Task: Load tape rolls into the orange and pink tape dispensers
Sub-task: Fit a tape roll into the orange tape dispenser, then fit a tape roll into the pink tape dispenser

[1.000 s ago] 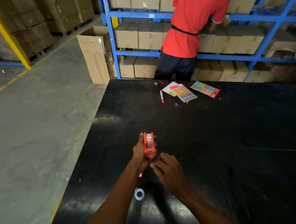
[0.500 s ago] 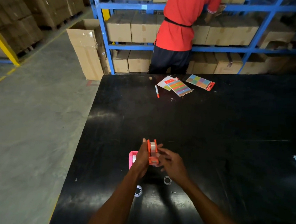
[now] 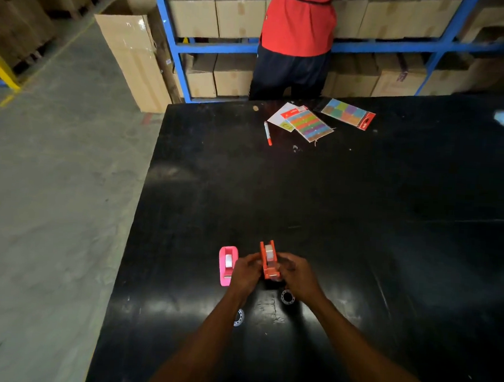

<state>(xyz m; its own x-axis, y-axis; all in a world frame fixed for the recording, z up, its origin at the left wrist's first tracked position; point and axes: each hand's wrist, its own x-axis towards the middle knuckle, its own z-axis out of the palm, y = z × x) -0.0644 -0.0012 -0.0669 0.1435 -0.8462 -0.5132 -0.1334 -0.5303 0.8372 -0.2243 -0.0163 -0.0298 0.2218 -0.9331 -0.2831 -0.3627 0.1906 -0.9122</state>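
An orange tape dispenser (image 3: 268,259) with a tape roll seated in it stands on the black table (image 3: 361,212). My left hand (image 3: 246,271) grips its left side and my right hand (image 3: 297,274) holds its right side near the cutter end. Just to the left lies a pink tape dispenser (image 3: 227,264), also with a roll inside, touched by neither hand. Two small clear ring cores lie on the table: one (image 3: 286,297) below my right hand, another (image 3: 239,317) beside my left forearm.
At the table's far edge lie a red pen (image 3: 268,133) and coloured sticker sheets (image 3: 309,124), (image 3: 348,113). A person in a red shirt (image 3: 299,19) stands behind the table at blue shelving (image 3: 177,47) full of cardboard boxes. The table's left edge drops to concrete floor.
The view has tilted down and the pink dispenser has come fully into sight left of my left hand. My right hand has closed in from the cutter end onto the orange dispenser's side.
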